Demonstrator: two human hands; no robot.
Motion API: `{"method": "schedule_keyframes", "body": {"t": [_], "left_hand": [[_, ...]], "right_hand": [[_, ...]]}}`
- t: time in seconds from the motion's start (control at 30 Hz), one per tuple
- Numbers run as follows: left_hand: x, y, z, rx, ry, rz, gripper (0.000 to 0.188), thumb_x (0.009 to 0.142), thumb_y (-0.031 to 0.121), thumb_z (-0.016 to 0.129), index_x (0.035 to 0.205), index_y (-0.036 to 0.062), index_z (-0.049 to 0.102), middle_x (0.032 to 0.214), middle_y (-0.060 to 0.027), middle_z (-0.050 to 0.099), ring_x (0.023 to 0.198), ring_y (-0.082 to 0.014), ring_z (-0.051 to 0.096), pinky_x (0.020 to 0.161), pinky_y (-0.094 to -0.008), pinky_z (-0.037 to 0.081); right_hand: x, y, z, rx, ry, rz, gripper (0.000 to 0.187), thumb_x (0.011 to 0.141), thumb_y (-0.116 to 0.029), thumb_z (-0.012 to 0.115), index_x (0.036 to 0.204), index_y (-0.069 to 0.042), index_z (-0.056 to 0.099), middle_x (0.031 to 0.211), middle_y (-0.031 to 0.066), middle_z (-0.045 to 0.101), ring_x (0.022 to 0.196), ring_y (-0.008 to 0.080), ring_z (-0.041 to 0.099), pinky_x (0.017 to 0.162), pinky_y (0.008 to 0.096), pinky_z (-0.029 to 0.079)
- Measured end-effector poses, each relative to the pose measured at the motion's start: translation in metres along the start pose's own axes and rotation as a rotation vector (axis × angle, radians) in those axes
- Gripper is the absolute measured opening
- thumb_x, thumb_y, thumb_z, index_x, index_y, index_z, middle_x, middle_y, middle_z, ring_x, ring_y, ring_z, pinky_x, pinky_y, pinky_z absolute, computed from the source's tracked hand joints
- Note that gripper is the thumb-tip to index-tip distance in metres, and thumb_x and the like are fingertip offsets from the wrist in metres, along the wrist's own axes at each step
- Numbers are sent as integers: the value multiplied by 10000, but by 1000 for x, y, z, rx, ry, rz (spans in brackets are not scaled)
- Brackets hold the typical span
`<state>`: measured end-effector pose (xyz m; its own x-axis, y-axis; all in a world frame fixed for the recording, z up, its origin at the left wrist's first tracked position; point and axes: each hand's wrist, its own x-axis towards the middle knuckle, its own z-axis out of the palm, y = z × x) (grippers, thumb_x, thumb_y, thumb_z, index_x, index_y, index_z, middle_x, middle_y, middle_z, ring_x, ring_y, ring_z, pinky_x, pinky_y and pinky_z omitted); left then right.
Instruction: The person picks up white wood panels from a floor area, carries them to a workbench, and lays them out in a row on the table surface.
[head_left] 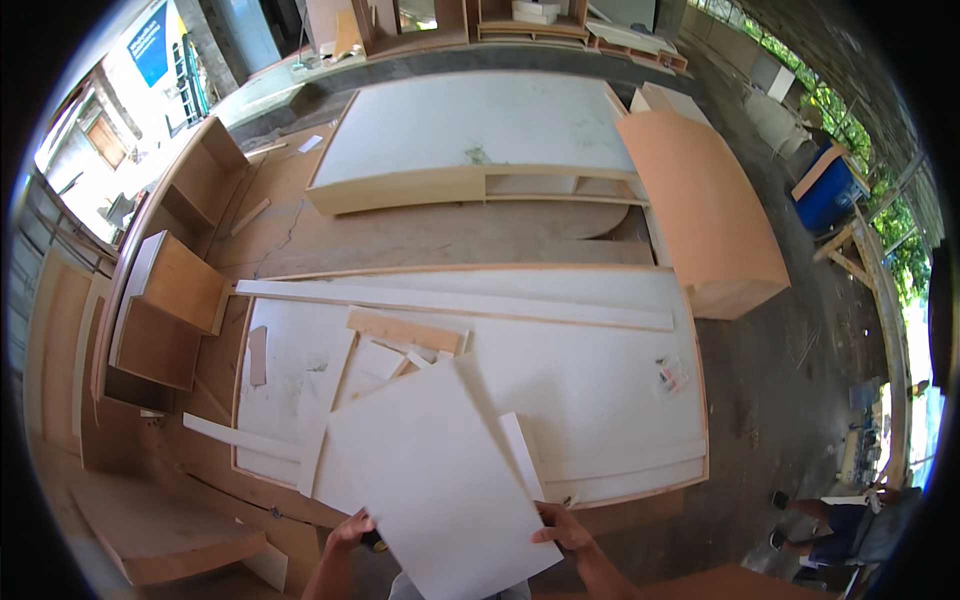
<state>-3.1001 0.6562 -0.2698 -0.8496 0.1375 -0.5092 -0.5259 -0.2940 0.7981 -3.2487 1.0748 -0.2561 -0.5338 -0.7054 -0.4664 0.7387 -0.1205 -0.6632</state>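
A white rectangular board (440, 470) is tilted in front of my body, its far end over the low white-topped cabinet panel (600, 400). My left hand (349, 530) is closed at the board's left edge. Beside those fingers shows a small dark and yellow thing, too hidden to name. My right hand (563, 528) grips the right edge, thumb on the upper face and fingers underneath. Just past the board lie a bare wood strip (400, 329) and several short white offcuts. A narrow white piece (522, 455) lies to its right.
A long white strip (450, 303) crosses the panel. Beyond stands a second white-topped cabinet (480, 120), with an orange-brown box (700, 200) at its right. Brown cabinet units (170, 310) stand left. A blue drum (830, 190) is far right; another person (850, 530) is at lower right.
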Motion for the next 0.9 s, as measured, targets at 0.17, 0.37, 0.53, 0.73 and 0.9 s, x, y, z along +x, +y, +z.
{"method": "schedule_keyframes", "body": {"t": [0.17, 0.37, 0.53, 0.73, 0.9], "left_hand": [[-49, -7, -21, -25, 118, 178, 771, 733, 425, 708, 1306, -36, 478, 1152, -142, 621, 1043, -247, 606, 888, -380, 487], [-73, -59, -30, -151, 294, 9, 735, 737, 398, 714, 1284, -41, 493, 1094, -154, 644, 998, -265, 629, 848, -392, 512], [-84, -115, -30, -270, 411, -160, 705, 742, 374, 719, 1266, -45, 506, 1046, -164, 663, 960, -279, 648, 814, -402, 533], [-85, -154, -12, -413, 482, -242, 628, 772, 330, 699, 1248, -41, 521, 1038, -190, 666, 950, -316, 657, 802, -435, 552], [-99, -108, 54, -541, 598, -380, 449, 794, 269, 646, 1119, -30, 564, 956, -193, 677, 847, -303, 677, 708, -422, 588]], "right_hand": [[74, -17, 11, -117, -363, 90, 788, 686, -164, 793, 1376, 44, 473, 1235, 91, 611, 1109, 168, 558, 969, 318, 430], [143, -35, 21, -279, -645, 149, 719, 741, -177, 778, 1359, 49, 489, 1204, 87, 631, 1058, 141, 576, 937, 297, 451], [175, -21, 6, -289, -689, 272, 657, 775, -223, 756, 1328, 47, 526, 1216, 90, 632, 1074, 141, 581, 939, 302, 450], [171, 56, -35, 74, -205, 271, 656, 876, -486, 596, 1271, 37, 584, 1212, 126, 646, 1058, 219, 626, 979, 354, 438], [179, 172, -167, -615, 657, 214, 658, 762, -442, 767, 1205, 14, 597, 1218, 199, 615, 1189, 310, 557, 962, 435, 468]]}}
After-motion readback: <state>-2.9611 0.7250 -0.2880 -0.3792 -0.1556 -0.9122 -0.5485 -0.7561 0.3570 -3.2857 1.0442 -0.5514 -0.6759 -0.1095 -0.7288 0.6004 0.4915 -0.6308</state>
